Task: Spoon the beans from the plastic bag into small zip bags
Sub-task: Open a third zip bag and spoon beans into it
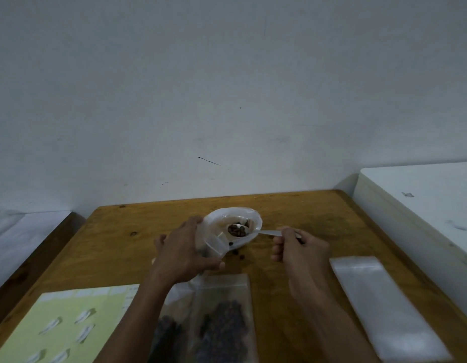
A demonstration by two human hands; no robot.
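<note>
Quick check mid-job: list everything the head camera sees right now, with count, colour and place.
Table: one, brown wood, against the wall.
Plastic bag: one, clear, open, table centre.
Spoon: one, silver, bowl loaded with beans over the bag.
Loose beans: a few, dark, on the table beside the bag.
Filled zip bags: two, clear with dark beans, near edge.
Empty zip bags: one stack, clear, right.
Sheet: one, yellow-green, near left.
White unit: one, far right.
Left hand: holds a small zip bag.
Right hand: grip on the spoon handle.
</note>
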